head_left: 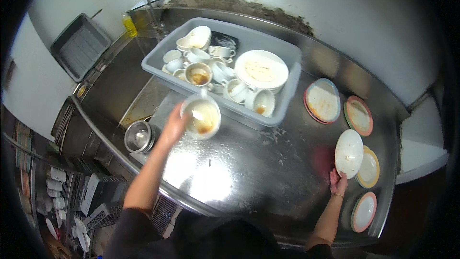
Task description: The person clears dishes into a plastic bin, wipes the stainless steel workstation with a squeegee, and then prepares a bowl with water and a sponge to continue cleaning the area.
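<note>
In my left hand (pixel 175 123) is a white cup (pixel 203 123) with brown residue inside, tilted over the steel counter in front of the grey tub (pixel 261 121). My fingers close on the cup's left side and are a little blurred. At the right, my right hand (pixel 338 182) grips the near edge of a white oval dish (pixel 349 149) with a few food specks. This dish partly covers a yellow-rimmed plate (pixel 368 175). Inside the tub are several stained cups (pixel 198 74), a white gravy-boat-like dish (pixel 196 38) and stacked white plates (pixel 261 68).
Soiled plates (pixel 323 100), a green-and-red-rimmed plate (pixel 358 115) and an orange-rimmed plate (pixel 364 212) lie along the counter's right side. Metal bowls (pixel 139 136) stand at the left edge. Behind are a sink (pixel 115 74), a yellow bottle (pixel 129 25) and a grey tray (pixel 80 48).
</note>
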`<act>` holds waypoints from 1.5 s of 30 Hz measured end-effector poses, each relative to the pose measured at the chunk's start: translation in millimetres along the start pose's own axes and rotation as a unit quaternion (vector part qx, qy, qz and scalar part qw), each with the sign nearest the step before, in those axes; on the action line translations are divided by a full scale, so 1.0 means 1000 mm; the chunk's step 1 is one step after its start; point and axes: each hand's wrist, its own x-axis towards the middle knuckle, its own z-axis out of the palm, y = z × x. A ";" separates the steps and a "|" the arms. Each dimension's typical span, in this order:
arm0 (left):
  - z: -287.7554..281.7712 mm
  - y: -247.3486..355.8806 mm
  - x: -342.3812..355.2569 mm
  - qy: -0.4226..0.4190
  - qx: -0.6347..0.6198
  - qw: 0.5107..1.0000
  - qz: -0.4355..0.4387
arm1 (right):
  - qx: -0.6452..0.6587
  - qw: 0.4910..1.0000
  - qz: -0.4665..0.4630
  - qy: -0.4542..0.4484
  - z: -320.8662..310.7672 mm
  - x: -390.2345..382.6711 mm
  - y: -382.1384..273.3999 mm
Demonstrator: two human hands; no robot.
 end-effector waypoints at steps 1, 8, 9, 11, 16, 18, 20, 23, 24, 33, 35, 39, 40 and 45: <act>-0.021 0.001 0.030 0.045 -0.001 0.998 0.038 | 0.000 1.000 0.004 0.003 -0.008 0.017 0.002; -0.153 -0.021 0.190 0.191 0.116 0.973 -0.063 | 0.029 0.993 -0.116 -0.022 0.080 -0.054 0.022; -0.183 -0.054 0.213 0.202 0.192 0.959 -0.047 | 0.037 0.989 -0.136 -0.045 0.105 -0.068 0.021; -0.167 -0.030 0.226 0.124 0.251 0.958 -0.068 | 0.001 0.983 -0.179 -0.045 0.140 -0.099 0.003; -0.207 -0.098 0.287 0.036 0.311 0.950 0.026 | -0.045 0.972 -0.181 -0.144 0.290 -0.139 -0.001; -0.205 -0.088 0.292 0.008 0.303 0.953 -0.001 | -0.036 0.973 -0.169 -0.155 0.353 -0.157 0.013; -0.214 -0.086 0.296 -0.024 0.318 0.948 0.001 | -0.043 0.966 -0.132 -0.216 0.403 -0.159 0.030; -0.217 -0.094 0.297 -0.027 0.330 0.940 0.080 | -0.048 0.965 -0.068 -0.248 0.467 -0.144 0.068; -0.214 -0.097 0.293 -0.012 0.309 0.943 0.118 | -0.060 0.964 -0.065 -0.249 0.485 -0.138 0.081; -0.191 -0.109 0.258 0.121 0.162 0.956 0.212 | -0.098 0.976 -0.048 -0.191 0.551 -0.103 0.159; -0.191 -0.114 0.258 0.129 0.180 0.944 0.247 | -0.069 0.980 -0.058 -0.177 0.550 -0.089 0.172; -0.198 -0.116 0.260 0.116 0.200 0.943 0.238 | 0.026 0.992 -0.067 -0.099 0.551 -0.078 0.192; -0.201 -0.121 0.261 0.113 0.199 0.945 0.236 | 0.034 0.992 -0.088 -0.087 0.551 -0.078 0.193; -0.189 -0.112 0.263 0.113 0.250 0.926 0.259 | -0.007 0.983 -0.175 -0.049 0.552 -0.065 0.202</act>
